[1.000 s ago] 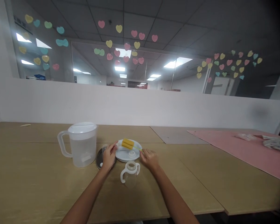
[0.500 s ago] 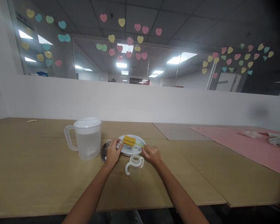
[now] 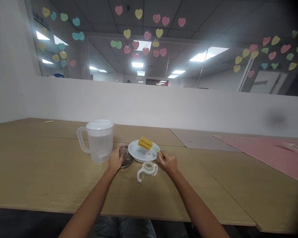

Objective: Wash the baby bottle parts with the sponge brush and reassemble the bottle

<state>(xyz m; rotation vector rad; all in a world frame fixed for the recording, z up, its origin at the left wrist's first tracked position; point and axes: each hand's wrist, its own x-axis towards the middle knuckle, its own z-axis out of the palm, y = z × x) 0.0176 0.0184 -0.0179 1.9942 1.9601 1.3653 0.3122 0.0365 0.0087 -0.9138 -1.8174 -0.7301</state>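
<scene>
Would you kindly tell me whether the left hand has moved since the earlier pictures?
Yes, the left hand moved left, away from the white plate toward the pitcher.

Frosted, translucent plastic for the lidded jug (image 3: 101,145); matt, foam-like yellow head on the brush (image 3: 145,143); clear, smooth walls on the bottle (image 3: 147,179); glossy white plate (image 3: 132,150); dark, metallic-looking dish (image 3: 127,162); smooth, wood-look tabletop (image 3: 52,172).
</scene>
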